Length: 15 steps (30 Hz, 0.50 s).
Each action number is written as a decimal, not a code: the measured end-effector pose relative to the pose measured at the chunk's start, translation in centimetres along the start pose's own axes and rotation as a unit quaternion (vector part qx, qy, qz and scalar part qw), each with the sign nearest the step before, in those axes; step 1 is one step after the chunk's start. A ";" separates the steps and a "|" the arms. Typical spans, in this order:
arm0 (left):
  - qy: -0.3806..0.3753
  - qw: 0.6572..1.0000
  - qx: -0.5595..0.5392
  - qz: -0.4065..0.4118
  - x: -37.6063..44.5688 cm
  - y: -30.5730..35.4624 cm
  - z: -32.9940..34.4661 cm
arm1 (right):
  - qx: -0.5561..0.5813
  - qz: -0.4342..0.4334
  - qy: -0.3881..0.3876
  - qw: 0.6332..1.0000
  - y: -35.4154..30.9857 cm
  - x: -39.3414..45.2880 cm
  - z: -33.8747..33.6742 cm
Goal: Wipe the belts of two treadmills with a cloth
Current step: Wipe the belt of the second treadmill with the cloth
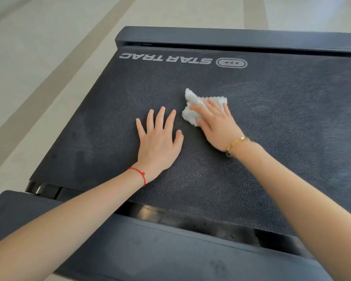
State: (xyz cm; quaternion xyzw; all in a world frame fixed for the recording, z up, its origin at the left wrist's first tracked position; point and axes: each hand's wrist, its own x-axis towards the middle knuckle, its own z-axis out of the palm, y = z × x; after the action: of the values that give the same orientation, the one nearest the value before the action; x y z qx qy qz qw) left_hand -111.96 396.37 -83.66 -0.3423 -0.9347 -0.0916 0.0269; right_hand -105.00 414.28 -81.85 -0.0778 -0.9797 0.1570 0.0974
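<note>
The white cloth (199, 107) lies bunched on the dark belt (272, 128) of a treadmill, a little past the middle of the visible stretch and short of the printed STAR TRAC logo (166, 58). It looks light, soft and fluffy, so it should crumple and slide easily; pressing it flat under the palm seems a surer hold than pinching a corner, which would likely let it fold and drag. The right hand (218, 126) presses on it with fingers straight and spread, gripping nothing. The left hand (159, 138) rests flat and released on the bare belt just beside it, probably as a brace. The belt's grainy texture should give some friction; faint pale streaks to the right may be wipe marks, though that is hard to tell. No containers are in view.
</note>
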 end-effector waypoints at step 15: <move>-0.013 1.000 -0.013 0.018 -0.6 0.3 -0.5 | -0.033 0.111 0.013 0.993 -1.4 -13.1 -3.2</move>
State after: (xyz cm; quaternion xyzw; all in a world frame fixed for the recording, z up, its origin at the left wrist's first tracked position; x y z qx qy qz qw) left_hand -111.27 396.09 -83.15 -0.3606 -0.9274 -0.0991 0.0119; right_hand -91.80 411.51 -80.59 -0.1916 -0.9682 0.1335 0.0899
